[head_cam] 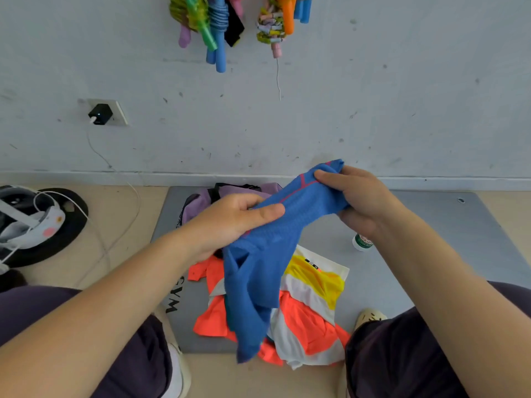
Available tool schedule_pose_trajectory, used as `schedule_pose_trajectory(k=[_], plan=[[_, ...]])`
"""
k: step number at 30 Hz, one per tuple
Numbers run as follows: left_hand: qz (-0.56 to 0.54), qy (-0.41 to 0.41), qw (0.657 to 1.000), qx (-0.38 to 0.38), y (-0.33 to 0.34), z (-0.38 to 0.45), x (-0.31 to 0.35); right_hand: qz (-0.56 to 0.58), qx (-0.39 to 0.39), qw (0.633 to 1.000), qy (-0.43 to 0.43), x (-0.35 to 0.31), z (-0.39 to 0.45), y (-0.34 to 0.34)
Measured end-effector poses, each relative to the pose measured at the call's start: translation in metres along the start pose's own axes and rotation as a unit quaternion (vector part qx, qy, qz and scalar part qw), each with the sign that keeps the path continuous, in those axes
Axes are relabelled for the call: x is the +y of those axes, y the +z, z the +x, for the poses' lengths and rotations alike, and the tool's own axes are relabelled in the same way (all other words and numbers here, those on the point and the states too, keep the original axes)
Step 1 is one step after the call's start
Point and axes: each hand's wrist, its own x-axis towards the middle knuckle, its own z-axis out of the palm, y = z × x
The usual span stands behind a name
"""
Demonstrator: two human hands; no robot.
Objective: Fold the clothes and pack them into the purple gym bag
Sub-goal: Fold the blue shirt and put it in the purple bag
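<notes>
Clothes come first: the left hand and the right hand each pinch the blue garment aloft over the orange pile, so I'd shake it flat on the mat before folding toward the purple gym bag.

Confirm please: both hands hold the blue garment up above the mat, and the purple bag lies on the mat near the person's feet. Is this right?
Not quite. The head view shows both hands, left hand and right hand, holding the blue garment above the mat, but the purple bag lies at the mat's far end by the wall, not near the feet.
</notes>
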Motion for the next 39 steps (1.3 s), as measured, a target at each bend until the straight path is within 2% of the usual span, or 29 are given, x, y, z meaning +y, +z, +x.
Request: schedule_pose_trajectory(k=[3,6,8,11,13,14,15,18,20,22,24,26,28,32,37,39], plan=[[0.045,-0.045,0.996,-0.068,-0.025,-0.003,0.004,-0.001,0.039,0.999,-0.014,-0.003,0.003,-0.007],[0.013,-0.036,0.998,-0.047,-0.034,-0.004,0.006,-0.042,0.065,0.997,-0.011,-0.003,0.004,-0.012],[-0.003,-0.010,1.000,-0.011,-0.033,-0.003,0.005,-0.139,0.086,0.987,-0.010,-0.001,0.005,-0.016],[0.002,0.012,1.000,0.015,-0.027,0.001,0.000,-0.371,0.090,0.922,-0.069,0.003,0.000,-0.016],[0.000,0.017,1.000,0.005,-0.023,0.001,-0.002,-0.441,0.042,0.888,-0.120,0.007,-0.004,-0.011],[0.001,0.020,1.000,-0.002,-0.022,0.001,-0.001,-0.436,0.015,0.891,-0.124,0.009,-0.007,-0.009],[0.007,0.020,1.000,-0.006,-0.021,0.001,-0.001,-0.402,-0.013,0.909,-0.111,0.010,-0.010,-0.007],[0.083,0.031,0.996,0.032,-0.022,0.001,-0.001,-0.186,-0.077,0.979,-0.018,0.006,-0.016,-0.003],[0.157,0.062,0.982,0.085,-0.021,0.002,-0.002,-0.073,-0.080,0.994,0.012,0.003,-0.015,-0.004],[0.180,0.112,0.970,0.120,-0.014,0.002,-0.002,-0.021,-0.077,0.997,0.015,0.002,-0.014,-0.004],[0.155,0.157,0.970,0.105,-0.002,0.002,-0.005,-0.008,-0.075,0.997,0.011,0.005,-0.016,0.000],[0.139,0.165,0.973,0.081,0.013,0.004,-0.012,-0.010,-0.074,0.997,0.007,0.009,-0.017,0.005],[0.118,0.160,0.977,0.076,0.024,0.007,-0.021,-0.009,-0.075,0.997,0.000,0.013,-0.016,0.007],[0.107,0.117,0.980,0.119,0.023,0.014,-0.027,-0.027,-0.075,0.997,-0.016,0.014,-0.014,0.005],[0.111,0.090,0.982,0.121,0.007,0.012,-0.018,-0.102,0.010,0.995,-0.022,0.011,-0.006,-0.013],[0.074,0.097,0.984,0.130,0.005,0.010,-0.015,-0.100,-0.002,0.995,0.002,0.007,-0.004,-0.020]])
